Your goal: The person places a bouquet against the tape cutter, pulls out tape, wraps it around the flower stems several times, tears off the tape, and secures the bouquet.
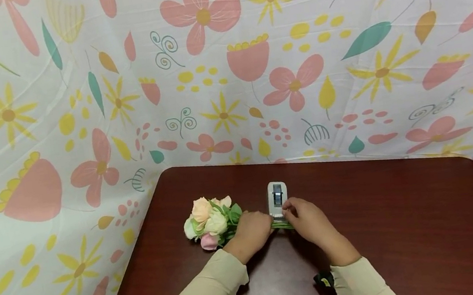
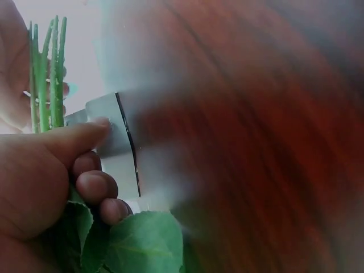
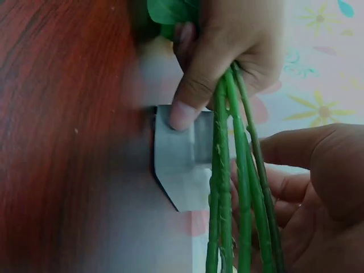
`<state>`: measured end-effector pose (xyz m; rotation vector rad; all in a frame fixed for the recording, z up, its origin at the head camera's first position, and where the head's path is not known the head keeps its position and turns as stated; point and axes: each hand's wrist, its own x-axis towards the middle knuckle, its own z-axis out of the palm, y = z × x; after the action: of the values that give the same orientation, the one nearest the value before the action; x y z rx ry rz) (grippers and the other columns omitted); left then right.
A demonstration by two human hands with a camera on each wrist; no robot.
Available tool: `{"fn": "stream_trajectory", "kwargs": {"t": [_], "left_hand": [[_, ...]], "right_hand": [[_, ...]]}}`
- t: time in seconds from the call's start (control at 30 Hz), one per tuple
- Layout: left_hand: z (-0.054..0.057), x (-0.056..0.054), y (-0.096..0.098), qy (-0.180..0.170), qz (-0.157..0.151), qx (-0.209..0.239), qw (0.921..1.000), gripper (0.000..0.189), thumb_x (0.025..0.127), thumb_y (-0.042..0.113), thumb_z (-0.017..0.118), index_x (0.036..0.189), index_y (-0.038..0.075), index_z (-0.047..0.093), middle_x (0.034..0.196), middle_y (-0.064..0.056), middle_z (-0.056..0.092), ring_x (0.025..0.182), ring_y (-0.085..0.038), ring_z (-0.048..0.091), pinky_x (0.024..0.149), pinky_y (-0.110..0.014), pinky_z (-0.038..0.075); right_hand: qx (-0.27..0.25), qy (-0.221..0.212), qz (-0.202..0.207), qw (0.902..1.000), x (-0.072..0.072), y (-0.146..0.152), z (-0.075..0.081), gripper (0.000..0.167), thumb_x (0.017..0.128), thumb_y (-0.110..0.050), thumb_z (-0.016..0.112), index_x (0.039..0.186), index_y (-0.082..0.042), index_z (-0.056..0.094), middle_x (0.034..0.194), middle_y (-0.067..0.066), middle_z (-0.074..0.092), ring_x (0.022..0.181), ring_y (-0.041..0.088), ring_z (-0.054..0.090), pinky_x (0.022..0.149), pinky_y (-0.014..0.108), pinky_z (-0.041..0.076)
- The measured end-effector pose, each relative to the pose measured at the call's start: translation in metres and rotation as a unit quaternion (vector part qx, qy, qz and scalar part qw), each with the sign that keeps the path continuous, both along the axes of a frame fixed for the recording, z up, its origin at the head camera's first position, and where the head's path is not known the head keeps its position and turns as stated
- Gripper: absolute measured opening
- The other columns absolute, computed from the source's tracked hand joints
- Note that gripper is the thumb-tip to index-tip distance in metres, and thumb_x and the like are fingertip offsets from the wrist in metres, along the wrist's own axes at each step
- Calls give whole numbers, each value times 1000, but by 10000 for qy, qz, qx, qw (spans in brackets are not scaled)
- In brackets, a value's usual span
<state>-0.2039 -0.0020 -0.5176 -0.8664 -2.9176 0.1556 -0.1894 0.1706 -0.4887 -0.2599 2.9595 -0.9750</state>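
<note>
A bouquet of artificial-looking flowers (image 1: 216,221), peach, cream and pink, lies left of centre on the table. My left hand (image 1: 252,232) grips its green stems (image 3: 242,187) below the leaves (image 2: 145,244). That hand's thumb extends over one end of a light grey tape dispenser (image 1: 277,196), which has a roll in its middle. My right hand (image 1: 312,220) is by the near right side of the dispenser, close to the stem ends. Its thumb and bent fingers are close together behind the stems in the right wrist view; I cannot tell what they pinch.
The dark red-brown wooden table (image 1: 409,214) extends to both sides. A white cloth (image 1: 227,78) printed with flowers and leaves hangs behind it and along the left. A black band (image 1: 324,280) shows at the right sleeve.
</note>
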Motion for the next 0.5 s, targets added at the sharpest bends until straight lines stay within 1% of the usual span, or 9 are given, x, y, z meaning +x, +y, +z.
{"fn": "stream_trajectory", "kwargs": {"t": [0.1,0.2,0.4,0.5], "left_hand": [[-1,-1,1,-44,24,19,10000,23,93,41,71,79,23,74,74,4,73,67,-16,68,67,-36,53],[-1,-2,1,-108,52,1,9999,23,92,43,72,80,23,74,76,4,74,69,-16,69,68,-37,54],[-1,-4,2,-241,132,46,9996,23,90,42,74,79,23,75,77,4,74,71,-16,70,70,-36,54],[-1,-3,2,-268,142,87,9995,22,90,41,73,78,22,75,77,4,74,70,-16,70,70,-36,54]], "right_hand": [[-6,-129,-95,9999,-2,-3,-3,16,99,-23,64,103,-9,71,90,4,69,75,16,58,72,38,49],[-88,-230,-168,9996,-4,-5,-6,17,97,-25,67,100,-9,72,83,2,67,71,13,55,70,34,47],[-457,-297,-287,9981,-8,-6,-13,13,93,-22,73,92,-10,69,71,-1,57,64,12,50,65,30,42],[-633,-330,-407,9966,-9,-6,-17,13,91,-21,74,91,-10,67,70,-1,55,63,12,49,63,29,41]]}}
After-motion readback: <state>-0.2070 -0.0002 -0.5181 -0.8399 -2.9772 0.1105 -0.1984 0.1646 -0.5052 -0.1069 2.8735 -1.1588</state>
